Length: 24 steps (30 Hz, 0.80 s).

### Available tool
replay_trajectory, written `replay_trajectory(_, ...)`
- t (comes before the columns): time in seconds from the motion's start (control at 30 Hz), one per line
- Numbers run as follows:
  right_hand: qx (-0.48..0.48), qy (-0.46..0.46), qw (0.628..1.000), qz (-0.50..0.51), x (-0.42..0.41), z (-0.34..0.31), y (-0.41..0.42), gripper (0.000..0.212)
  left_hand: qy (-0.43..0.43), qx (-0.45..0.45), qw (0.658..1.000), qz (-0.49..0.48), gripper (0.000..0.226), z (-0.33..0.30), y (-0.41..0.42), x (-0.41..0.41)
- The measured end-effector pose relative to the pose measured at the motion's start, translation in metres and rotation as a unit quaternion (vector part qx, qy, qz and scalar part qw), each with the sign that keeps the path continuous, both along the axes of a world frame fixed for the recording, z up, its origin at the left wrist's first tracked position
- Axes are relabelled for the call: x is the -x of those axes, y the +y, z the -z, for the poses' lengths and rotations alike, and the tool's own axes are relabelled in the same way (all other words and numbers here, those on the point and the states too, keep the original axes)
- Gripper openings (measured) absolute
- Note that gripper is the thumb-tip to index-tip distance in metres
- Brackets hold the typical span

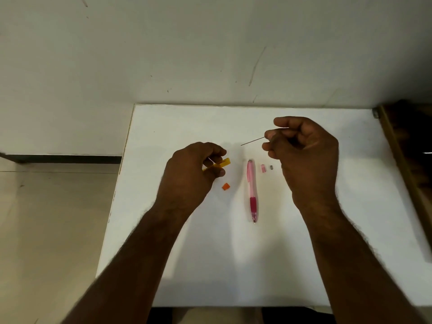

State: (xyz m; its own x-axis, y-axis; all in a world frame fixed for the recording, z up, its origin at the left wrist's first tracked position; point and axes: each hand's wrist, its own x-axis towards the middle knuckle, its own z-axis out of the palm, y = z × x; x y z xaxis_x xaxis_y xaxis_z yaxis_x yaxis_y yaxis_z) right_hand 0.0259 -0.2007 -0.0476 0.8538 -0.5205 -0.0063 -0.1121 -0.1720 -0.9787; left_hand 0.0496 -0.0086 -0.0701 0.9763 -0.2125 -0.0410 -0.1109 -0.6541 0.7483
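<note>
Right-hand grip (head view): thumb and forefinger of the right hand (304,150) pinch one end of a thin dark lead (253,141), with the other fingers curled in. The lead sticks out leftward and slightly down, in the air above the table.
Left-hand grip: the left hand (190,170) holds a small yellow lead case (223,163) between thumb and fingers. The case's far end points right, toward the lead's free tip.
Gap: lead tip and case are near each other but apart.
Why held so: pinching the lead at its very end leaves most of its length free, and the case end faces it. I judge this suits passing a lead between case and pencil; which way it is going cannot be told.
Orange cap (225,186): lies on the white table (304,265) just below the left thumb. It is probably the case's stopper, kept close for refitting.
Pink mechanical pencil (252,190): lies lengthwise between the hands, tip toward the person, within easy reach of both.
Small pink piece (263,168) and small grey piece (271,167): lie side by side just right of the pencil's back end, apart from it. I judge them to be its end cap and eraser, taken off to open the barrel.
Writing: no brand, label or lettering is legible on the case, pencil or table.
Surroundings: a scuffed pale wall (210,54) stands behind, and a wooden edge (402,160) runs along the table's right side.
</note>
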Motion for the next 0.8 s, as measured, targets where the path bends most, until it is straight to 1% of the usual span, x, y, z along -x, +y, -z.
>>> replay_trajectory(0.1, -0.062, 0.007, 0.998, 0.022, 0.000, -0.001, -0.001, 0.019, 0.027, -0.041, 0.999, -0.003, 0.032, 0.004, -0.001, 0.001)
replay_trajectory(0.2, -0.113, 0.020, 0.993, 0.025, 0.000, -0.001, 0.002, 0.019, 0.060, -0.044, 0.997, 0.000, 0.033, 0.007, -0.004, 0.002)
replay_trajectory(0.33, -0.124, 0.027, 0.992, 0.011, 0.001, -0.001, 0.004, 0.018, 0.068, -0.054, 0.996, 0.005, 0.035, 0.007, -0.006, 0.001)
replay_trajectory(0.4, -0.122, 0.030, 0.992, 0.005, 0.002, -0.001, 0.004, 0.018, 0.067, -0.054, 0.996, 0.012, 0.040, 0.006, -0.006, 0.001)
replay_trajectory(0.47, -0.113, 0.031, 0.993, -0.006, 0.002, -0.002, 0.005, 0.018, 0.060, -0.022, 0.998, 0.003, 0.046, 0.004, -0.005, 0.000)
replay_trajectory(0.53, -0.093, 0.033, 0.995, -0.018, 0.002, -0.002, 0.007, 0.019, 0.033, 0.022, 0.999, -0.015, 0.044, 0.000, -0.006, -0.001)
replay_trajectory(0.6, -0.065, 0.038, 0.997, -0.030, 0.002, -0.002, 0.009, 0.022, 0.012, 0.061, 0.998, -0.026, 0.033, -0.005, -0.010, -0.001)
replay_trajectory(0.7, -0.047, 0.040, 0.997, -0.056, 0.002, -0.002, 0.012, 0.029, 0.009, 0.107, 0.993, -0.045, 0.016, -0.011, -0.014, 0.000)
replay_trajectory(0.8, -0.054, 0.039, 0.995, -0.072, 0.002, -0.003, 0.014, 0.036, 0.033, 0.133, 0.989, -0.062, 0.011, -0.014, -0.014, -0.001)
